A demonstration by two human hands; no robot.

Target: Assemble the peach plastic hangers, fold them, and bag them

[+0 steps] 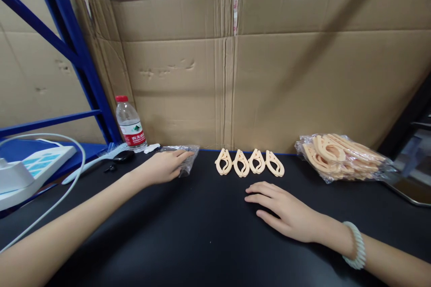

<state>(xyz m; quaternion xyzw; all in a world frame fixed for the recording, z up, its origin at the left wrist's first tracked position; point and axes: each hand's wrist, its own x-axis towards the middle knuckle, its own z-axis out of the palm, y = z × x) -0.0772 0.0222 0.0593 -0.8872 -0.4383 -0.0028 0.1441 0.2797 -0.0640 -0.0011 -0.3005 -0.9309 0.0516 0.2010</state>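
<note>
My left hand [166, 166] lies with its fingers stretched out on a clear plastic bag [188, 166] at the back of the black table. My right hand [286, 210], wearing a pale twisted bracelet [355, 245], is open over the tabletop with nothing in it. Just beyond its fingertips, several beige plastic pieces that look like folded travel hangers [241, 164] lie side by side in a row. To their right is a clear bag packed with more such beige pieces [340, 157]. The left palm hides part of the flat bag.
A red-capped water bottle [130, 125] stands at the back left beside a blue metal frame [79, 60]. A white power strip [37, 168] and cable [79, 166] occupy the left edge. Cardboard [175, 71] walls the back. A dark-framed object [412, 161] stands far right.
</note>
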